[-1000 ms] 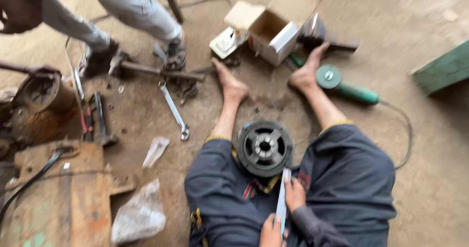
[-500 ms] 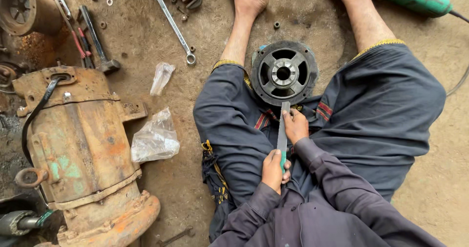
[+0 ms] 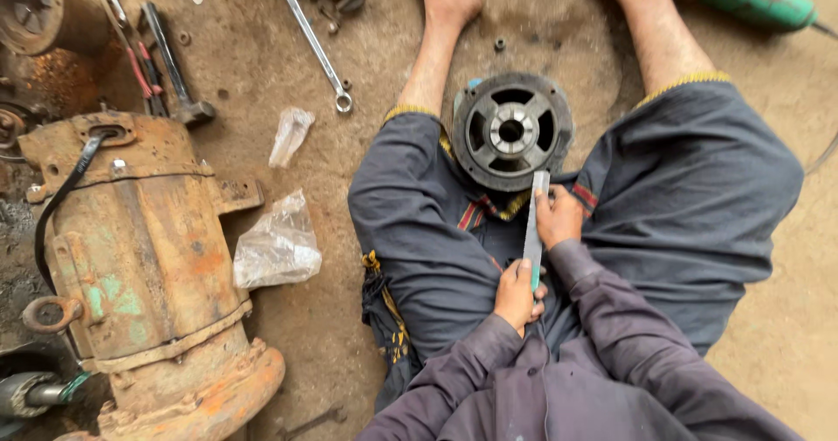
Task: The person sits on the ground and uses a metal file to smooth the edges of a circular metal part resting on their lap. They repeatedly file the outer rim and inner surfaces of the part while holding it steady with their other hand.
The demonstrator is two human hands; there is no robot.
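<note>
Rusty motor housing [image 3: 144, 266] lying at left on the dirt floor [image 3: 367, 336]. Just right of it, two clear plastic bags [image 3: 277, 245]. Combination wrench [image 3: 314, 41] higher up, hammer [image 3: 175, 70] farther left. Green angle grinder [image 3: 755, 0] at top right.

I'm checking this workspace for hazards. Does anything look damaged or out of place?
The large rusty motor housing lies tipped on the dirt floor, its paint flaking to orange rust. A long steel wrench and crumpled clear plastic bags lie loose on the ground beside it.
</note>
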